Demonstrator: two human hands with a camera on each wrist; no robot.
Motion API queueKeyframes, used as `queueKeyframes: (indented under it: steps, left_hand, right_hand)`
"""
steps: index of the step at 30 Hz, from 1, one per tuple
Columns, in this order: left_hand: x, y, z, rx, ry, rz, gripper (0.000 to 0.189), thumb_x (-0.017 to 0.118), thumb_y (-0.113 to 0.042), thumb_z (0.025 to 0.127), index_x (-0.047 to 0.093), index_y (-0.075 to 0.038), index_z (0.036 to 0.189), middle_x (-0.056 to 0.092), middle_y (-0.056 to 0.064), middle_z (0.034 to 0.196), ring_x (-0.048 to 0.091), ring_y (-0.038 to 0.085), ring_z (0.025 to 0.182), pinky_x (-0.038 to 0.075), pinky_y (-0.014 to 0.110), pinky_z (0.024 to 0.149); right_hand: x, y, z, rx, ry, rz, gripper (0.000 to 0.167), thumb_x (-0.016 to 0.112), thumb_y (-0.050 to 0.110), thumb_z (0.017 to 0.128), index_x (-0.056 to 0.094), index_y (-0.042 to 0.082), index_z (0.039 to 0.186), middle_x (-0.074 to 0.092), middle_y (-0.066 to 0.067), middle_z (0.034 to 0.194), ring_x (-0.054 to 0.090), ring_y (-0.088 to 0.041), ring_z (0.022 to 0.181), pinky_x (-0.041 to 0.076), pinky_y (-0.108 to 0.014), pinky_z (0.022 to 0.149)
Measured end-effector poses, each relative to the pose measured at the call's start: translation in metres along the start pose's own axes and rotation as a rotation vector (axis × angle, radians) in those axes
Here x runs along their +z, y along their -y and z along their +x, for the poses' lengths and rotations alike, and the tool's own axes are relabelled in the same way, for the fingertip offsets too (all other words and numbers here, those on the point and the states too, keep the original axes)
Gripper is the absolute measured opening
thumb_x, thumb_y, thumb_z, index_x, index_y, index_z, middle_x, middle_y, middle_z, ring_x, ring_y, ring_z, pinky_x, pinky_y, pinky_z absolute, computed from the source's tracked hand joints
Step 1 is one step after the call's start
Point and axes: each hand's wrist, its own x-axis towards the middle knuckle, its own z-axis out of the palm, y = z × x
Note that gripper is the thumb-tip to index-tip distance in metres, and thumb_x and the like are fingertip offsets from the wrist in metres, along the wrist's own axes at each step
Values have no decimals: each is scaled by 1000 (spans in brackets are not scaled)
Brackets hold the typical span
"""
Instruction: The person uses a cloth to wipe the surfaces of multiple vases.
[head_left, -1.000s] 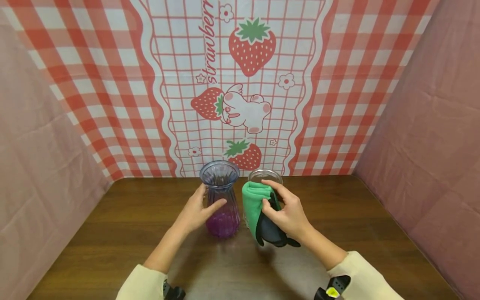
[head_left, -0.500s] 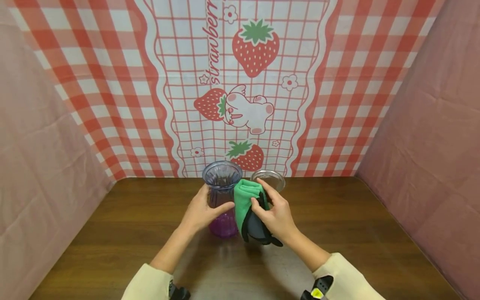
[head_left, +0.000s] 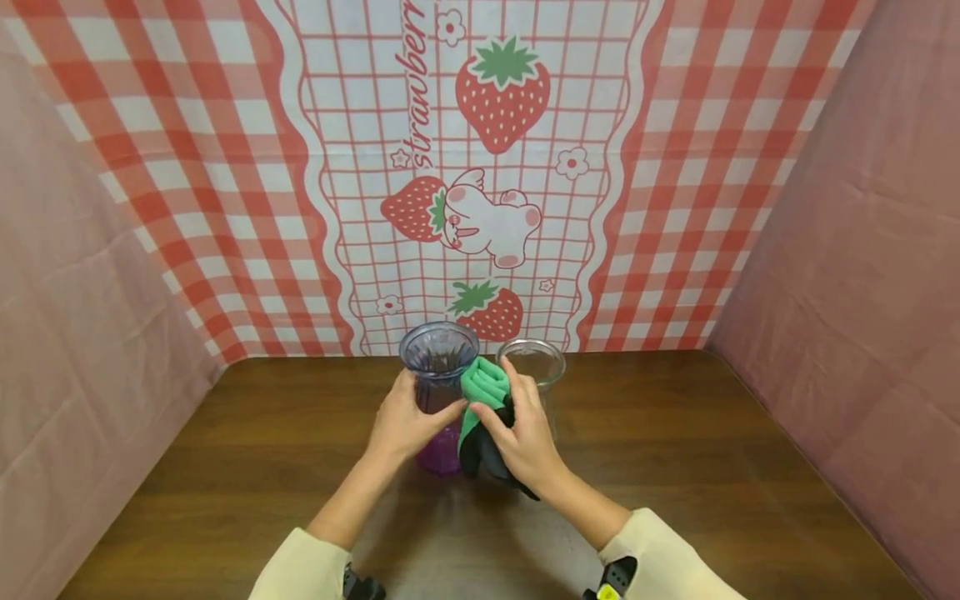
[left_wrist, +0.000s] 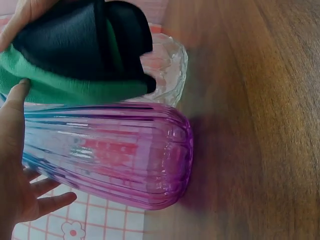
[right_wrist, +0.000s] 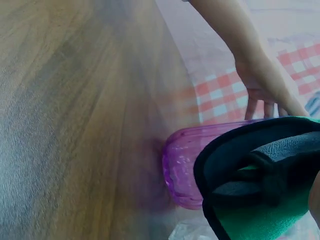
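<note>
A fluted glass vase (head_left: pixel 441 350), bluish at the flared rim and purple toward the base, stands upright on the wooden table. My left hand (head_left: pixel 401 417) grips its upper body, with the thumb at the front and the fingers behind, as the left wrist view shows. Between thumb and fingers, my right hand (head_left: pixel 525 433) holds a folded cloth (head_left: pixel 486 385), green on one side and dark with black edging on the other. The cloth lies against the vase's right side. The cloth covers part of the purple base (right_wrist: pixel 185 165) in the right wrist view.
A clear glass vessel (head_left: pixel 534 360) with a round rim stands just right of the vase, partly behind the right hand. A red-and-white strawberry cloth (head_left: pixel 495 208) hangs at the table's back. Pinkish cloth walls (head_left: pixel 832 292) flank both sides.
My right hand has carried the cloth leftward from in front of the clear vessel to the vase's side, uncovering more of that vessel. My left thumb has come around the vase's front.
</note>
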Motion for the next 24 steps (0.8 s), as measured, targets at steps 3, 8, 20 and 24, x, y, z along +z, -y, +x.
queueKeyframes:
  steps: [3, 8, 20, 24]
  left_hand:
    - [2, 0, -1, 12, -23, 9, 80, 79, -45, 69, 44, -12, 133, 55, 12, 128, 55, 32, 116, 48, 51, 92]
    - [3, 2, 1, 24, -32, 18, 79, 79, -42, 70, 43, -9, 133, 54, 14, 128, 55, 33, 116, 47, 51, 93]
    - [-1, 4, 3, 112, -11, -49, 72, 79, -31, 73, 45, -8, 132, 56, 17, 126, 56, 33, 115, 47, 49, 95]
    - [-3, 4, 3, 132, -20, -37, 73, 80, -29, 73, 45, -7, 133, 56, 18, 126, 57, 35, 114, 47, 50, 95]
  right_hand:
    - [7, 2, -1, 32, -8, -28, 84, 73, 30, 79, 29, -3, 143, 46, -20, 120, 51, -25, 104, 48, -44, 86]
    - [14, 3, 2, 62, -63, -48, 76, 78, 20, 76, 39, -3, 138, 49, -18, 116, 52, -24, 102, 50, -42, 84]
    - [21, 7, 6, 173, -14, 54, 52, 67, 16, 86, 44, 9, 131, 52, -15, 123, 55, -25, 106, 49, -43, 87]
    - [23, 8, 7, 203, -13, 78, 62, 71, 22, 83, 39, 5, 134, 55, -16, 124, 57, -24, 108, 50, -43, 89]
